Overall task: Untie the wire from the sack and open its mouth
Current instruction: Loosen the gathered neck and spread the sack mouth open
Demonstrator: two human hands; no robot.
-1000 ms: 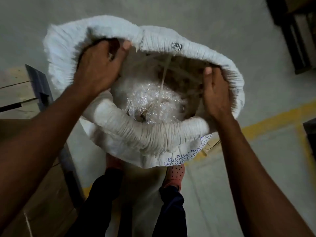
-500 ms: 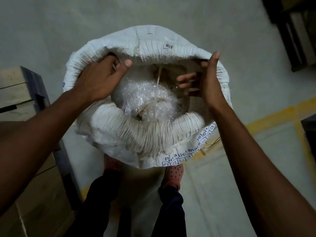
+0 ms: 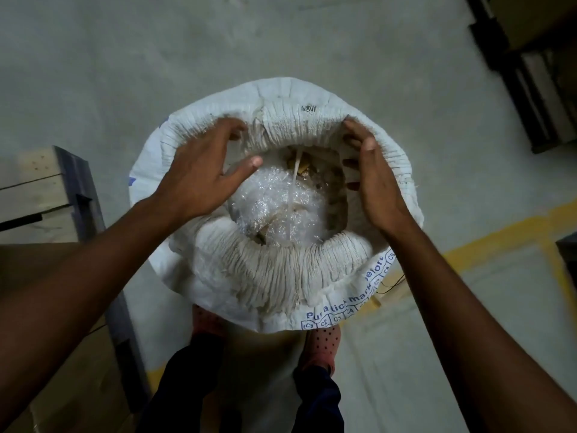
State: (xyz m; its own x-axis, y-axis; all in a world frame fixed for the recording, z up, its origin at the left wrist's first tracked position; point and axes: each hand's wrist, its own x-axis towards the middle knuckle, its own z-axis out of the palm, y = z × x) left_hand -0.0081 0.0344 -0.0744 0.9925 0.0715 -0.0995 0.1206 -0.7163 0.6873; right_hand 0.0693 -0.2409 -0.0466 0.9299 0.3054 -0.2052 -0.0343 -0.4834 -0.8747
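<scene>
The white woven sack [image 3: 340, 310] stands on the floor in front of me, its mouth wide and its top rolled down into a thick pleated rim. Crumpled clear plastic [image 3: 274, 207] and brownish contents show inside, crossed by a pale strip [image 3: 296, 170]. My left hand [image 3: 199, 173] lies over the far-left rim, fingers on the roll and thumb inside the mouth. My right hand [image 3: 374, 185] holds the right rim with its fingers curled over the inner edge. Thin dark wire strands [image 3: 388, 287] lie on the floor by the sack's right side.
A wooden pallet stack [image 3: 34, 195] and a cardboard box [image 3: 62, 339] stand close on the left. A yellow floor line [image 3: 487, 242] runs at the right. A dark rack [image 3: 527, 89] stands at the top right. My feet [image 3: 321, 345] are just below the sack.
My right hand went from open inside the mouth to the right rim, fingers curled over it. My left hand slid along the far rim. The sack now sits lower and rounder in view.
</scene>
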